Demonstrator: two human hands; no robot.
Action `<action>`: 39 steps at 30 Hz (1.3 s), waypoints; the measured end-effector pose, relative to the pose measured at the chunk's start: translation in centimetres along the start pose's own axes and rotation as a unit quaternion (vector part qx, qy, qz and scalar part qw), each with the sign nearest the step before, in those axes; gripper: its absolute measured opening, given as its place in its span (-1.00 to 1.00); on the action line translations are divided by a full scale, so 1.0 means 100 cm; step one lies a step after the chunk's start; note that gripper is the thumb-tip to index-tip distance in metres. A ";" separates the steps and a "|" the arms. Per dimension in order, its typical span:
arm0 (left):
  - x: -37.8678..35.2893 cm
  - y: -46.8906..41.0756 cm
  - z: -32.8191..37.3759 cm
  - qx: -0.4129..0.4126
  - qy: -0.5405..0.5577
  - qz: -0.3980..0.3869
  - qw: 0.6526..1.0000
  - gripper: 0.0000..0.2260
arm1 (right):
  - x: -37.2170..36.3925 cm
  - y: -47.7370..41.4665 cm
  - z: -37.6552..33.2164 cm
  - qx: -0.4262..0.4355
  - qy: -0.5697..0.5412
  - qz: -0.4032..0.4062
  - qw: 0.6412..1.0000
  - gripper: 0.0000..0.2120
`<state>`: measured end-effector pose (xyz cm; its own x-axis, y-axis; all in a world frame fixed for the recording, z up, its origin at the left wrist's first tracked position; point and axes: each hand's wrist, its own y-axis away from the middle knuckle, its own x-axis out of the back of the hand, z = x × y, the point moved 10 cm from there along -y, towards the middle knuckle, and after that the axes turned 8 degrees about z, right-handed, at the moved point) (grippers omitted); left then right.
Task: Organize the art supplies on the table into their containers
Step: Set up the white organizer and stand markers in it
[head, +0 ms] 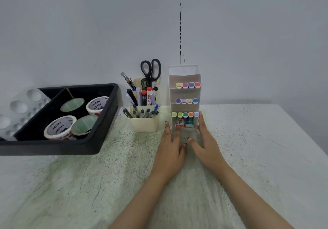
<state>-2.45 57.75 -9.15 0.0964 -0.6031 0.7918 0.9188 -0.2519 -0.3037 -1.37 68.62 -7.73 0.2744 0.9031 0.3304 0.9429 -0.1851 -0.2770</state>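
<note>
**Op:** Where am I on this?

**Eng:** Final tidy, by my read. The marker rack [184, 107] stands upright on the desk [248, 149] near the back wall, just right of the cream pen holder [144, 125]. It has three rows of markers seated and erasers [184, 123] in the bottom tier.

**Op:** Hands?

**Eng:** Both are flat with fingers straight, gripping nothing. Your left hand [170, 147] lies by the rack's left foot. Your right hand [204, 140] runs along its right wall, fingertips up by the lowest marker row [185, 114]. The right looks in contact. I can't tell about the left; there may be a gap.

**Op:** So square it up?

**Eng:** I think so. The rack is tall and narrow, so probably tippy.
- Push low at the base, both sides together.
- Push high and it may lean and spill markers.
- Slide it, don't lift.
- The desk looks rough, so expect stick-slip and go slow.

**Op:** Target?

**Eng:** Put the front face in line with the pen holder and leave a small gap between them. The scissors [150, 69] and brushes stand tall in that holder, so a knock could topple it. The black tray [53, 147] is well apart on the left, no conflict.
</note>
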 end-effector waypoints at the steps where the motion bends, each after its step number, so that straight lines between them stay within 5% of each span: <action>1: 0.001 0.000 0.001 -0.002 0.010 0.006 1.000 -0.47 | 0.000 0.000 0.000 -0.002 0.000 0.000 1.000 -0.24; 5: 0.020 0.006 0.003 0.009 0.074 0.073 0.995 -0.60 | -0.001 0.000 0.002 -0.005 0.016 -0.003 1.000 -0.22; 9: 0.063 0.022 -0.009 0.039 0.134 0.261 0.955 -0.81 | -0.002 0.001 0.001 0.003 0.030 -0.008 1.000 -0.24; 12: 0.089 0.034 -0.040 0.145 0.156 0.367 0.906 -0.64 | -0.001 0.002 0.002 -0.006 0.024 -0.003 1.000 -0.24; 16: 0.095 0.019 -0.070 0.225 0.162 0.340 0.899 -0.13 | 0.000 0.002 0.002 -0.018 0.014 -0.001 1.000 -0.25; 19: 0.091 -0.004 -0.080 0.250 0.197 0.300 0.899 0.03 | 0.000 0.003 0.000 -0.021 0.009 0.002 1.000 -0.26; 30: 0.088 -0.015 -0.094 0.251 0.190 0.311 0.897 -0.08 | 0.001 -0.003 0.001 -0.023 -0.014 0.016 1.000 -0.35; 39: 0.085 -0.005 -0.096 0.242 0.165 0.319 0.901 -0.09 | 0.032 -0.018 -0.021 0.043 -0.084 0.167 0.982 -0.54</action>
<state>-5.77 45.43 -7.35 0.6180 -0.7215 0.3123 0.7841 0.5368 -0.3115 -1.84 71.04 -4.30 0.5227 0.8506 0.0572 0.7846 -0.4538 -0.4226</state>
